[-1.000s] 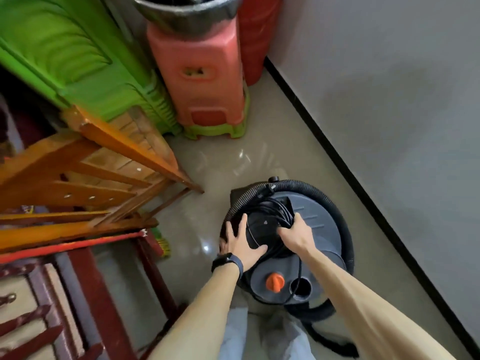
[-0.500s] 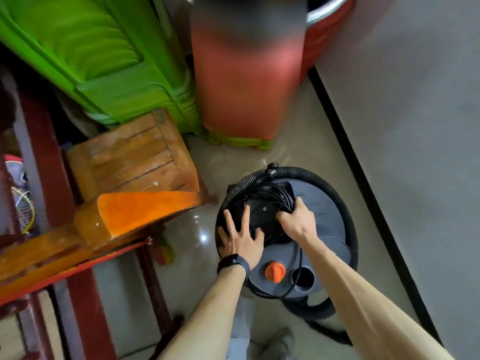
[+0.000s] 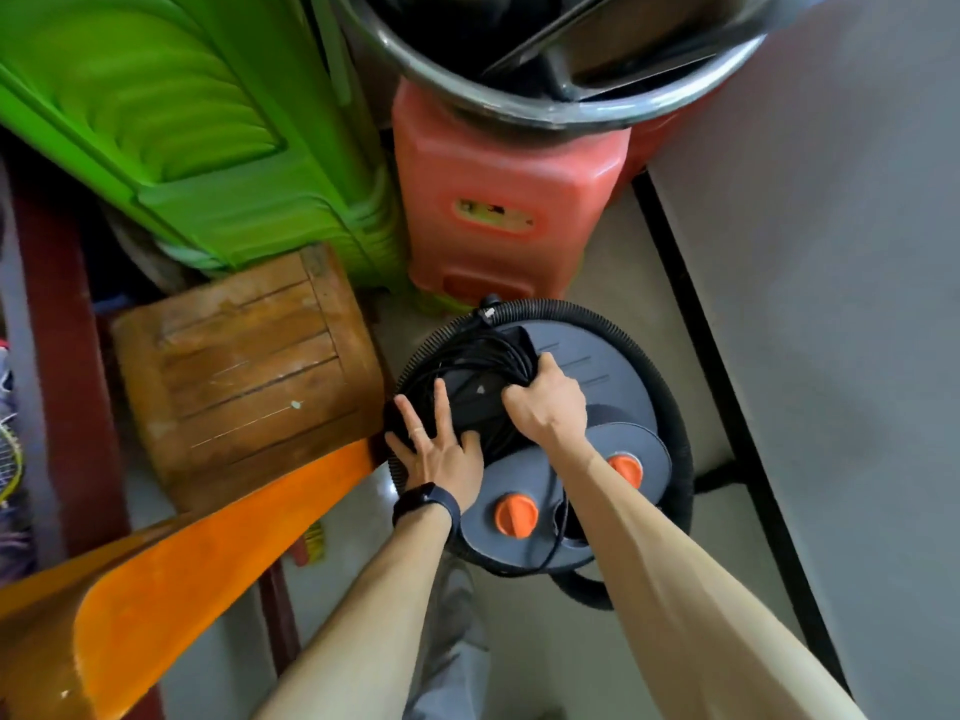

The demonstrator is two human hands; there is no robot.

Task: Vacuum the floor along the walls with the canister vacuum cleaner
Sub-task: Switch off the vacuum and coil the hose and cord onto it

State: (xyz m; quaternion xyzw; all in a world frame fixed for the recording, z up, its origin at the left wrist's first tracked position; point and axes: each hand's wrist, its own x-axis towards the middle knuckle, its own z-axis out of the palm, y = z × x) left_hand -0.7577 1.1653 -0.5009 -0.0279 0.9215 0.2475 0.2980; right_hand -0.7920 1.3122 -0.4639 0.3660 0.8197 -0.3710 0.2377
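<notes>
**Both hands on the vacuum lid**

My right hand [image 3: 545, 407] is clenched round a bundle of glossy black cord [image 3: 483, 356] coiled on top of the vacuum [image 3: 587, 356]. My left hand [image 3: 441, 449] lies flat beside it, fingers straight and spread over the black centre of the lid, gripping nothing. A dark band [image 3: 426, 504] circles that wrist.

The lid is a smooth, round, grey plastic disc with two ridged orange knobs [image 3: 514, 514] near my forearms. A ribbed black hose [image 3: 571, 311] curls round its rim.

The vacuum stands on the pale, shiny floor [image 3: 613, 241], near the grey wall [image 3: 831, 252] on my right, which has a black skirting [image 3: 727, 381] along its foot. Just to its left is a square, worn, slatted wooden stool [image 3: 249, 356], with a lacquered orange plank [image 3: 208, 537] slanting below it. Ahead, a red plastic stool [image 3: 504, 200] carries a round metal basin [image 3: 545, 116], next to stacked, ribbed green plastic chairs [image 3: 182, 122].
</notes>
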